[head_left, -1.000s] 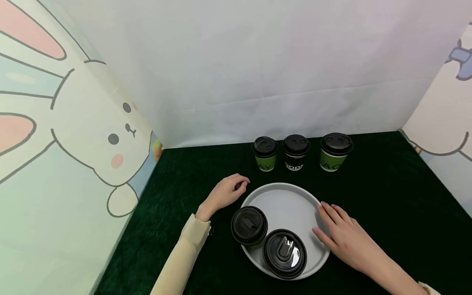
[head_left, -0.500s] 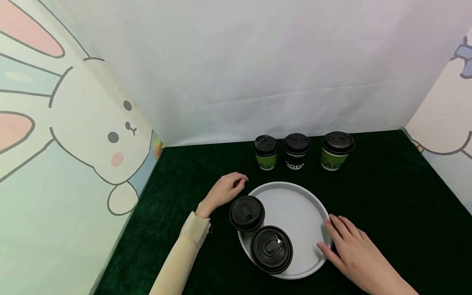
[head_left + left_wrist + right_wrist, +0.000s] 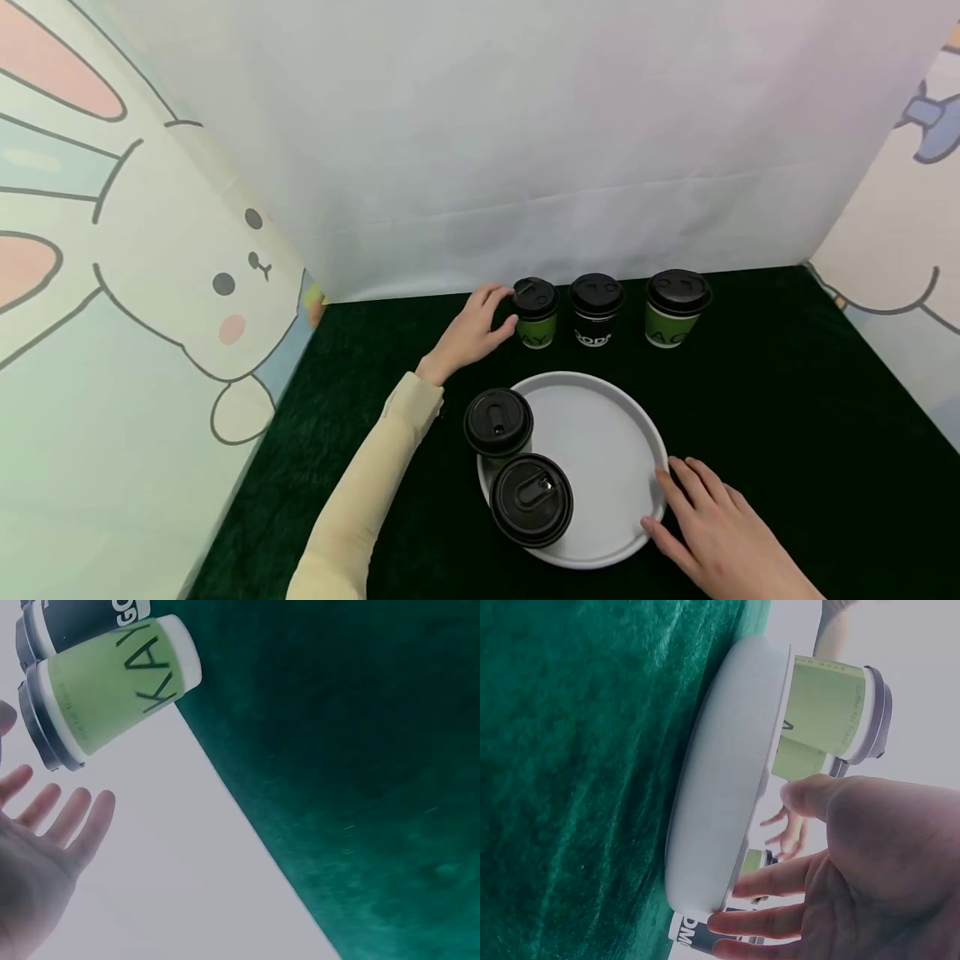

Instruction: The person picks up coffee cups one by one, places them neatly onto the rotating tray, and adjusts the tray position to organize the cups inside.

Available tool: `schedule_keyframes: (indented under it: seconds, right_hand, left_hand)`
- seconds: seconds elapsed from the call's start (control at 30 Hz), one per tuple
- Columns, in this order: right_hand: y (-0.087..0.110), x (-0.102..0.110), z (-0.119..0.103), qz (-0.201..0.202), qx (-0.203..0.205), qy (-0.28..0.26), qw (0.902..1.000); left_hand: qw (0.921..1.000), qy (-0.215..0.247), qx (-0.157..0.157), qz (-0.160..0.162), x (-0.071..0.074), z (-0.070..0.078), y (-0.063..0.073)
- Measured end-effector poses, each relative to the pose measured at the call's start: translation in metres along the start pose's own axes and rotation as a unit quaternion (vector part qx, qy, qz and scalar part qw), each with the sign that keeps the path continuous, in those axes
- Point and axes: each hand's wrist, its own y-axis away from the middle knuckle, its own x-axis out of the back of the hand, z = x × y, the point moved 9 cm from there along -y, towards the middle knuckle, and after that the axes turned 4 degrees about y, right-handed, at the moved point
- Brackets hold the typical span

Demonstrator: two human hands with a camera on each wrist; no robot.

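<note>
My left hand (image 3: 474, 332) is beside the leftmost lidded green coffee cup (image 3: 537, 332) of the back row. In the left wrist view its fingers (image 3: 94, 825) are spread, with a small gap to that cup's dark lid. My right hand (image 3: 712, 525) touches the right rim of a round white tray (image 3: 600, 467), fingers nearly straight and thumb over the edge. Two lidded coffee cups stand upright at the tray's left: one cup (image 3: 498, 421) farther back, another cup (image 3: 531, 500) nearer. The right wrist view shows their green sleeves.
A black lidded cup (image 3: 596, 312) and another green lidded cup (image 3: 675, 312) stand to the right in the back row. Dark green cloth (image 3: 780, 375) covers the table. A white backdrop (image 3: 525, 150) rises behind, with printed side panels left and right.
The tray has turned clockwise, carrying its two cups leftward and back. My right hand has slid toward me along the rim. My left hand has moved forward to the leftmost back cup.
</note>
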Motion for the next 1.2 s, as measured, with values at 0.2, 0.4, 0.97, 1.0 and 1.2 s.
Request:
schedule_keyframes:
  seconds: [0.2, 0.4, 0.97, 1.0, 1.2]
  right_hand:
    - [0.003, -0.004, -0.004, -0.014, -0.009, 0.010, 0.9998]
    - [0.002, -0.005, -0.006, -0.021, -0.011, 0.010, 0.9997]
    - [-0.016, 0.018, 0.010, 0.043, 0.001, -0.020, 0.9989]
    - [-0.016, 0.019, 0.010, 0.049, 0.003, -0.022, 0.9986]
    - [-0.021, 0.021, 0.012, 0.069, 0.006, -0.027, 0.9972]
  left_hand:
    - [0.9997, -0.013, -0.007, -0.021, 0.002, 0.004, -0.024]
    - [0.9980, -0.009, 0.022, -0.058, -0.003, 0.001, -0.036]
    - [0.9948, 0.025, 0.039, -0.091, -0.016, 0.003, -0.036]
    - [0.9950, 0.026, 0.037, -0.089, -0.014, 0.004, -0.036]
    - [0.9971, 0.022, 0.017, -0.070, -0.001, 0.020, -0.032]
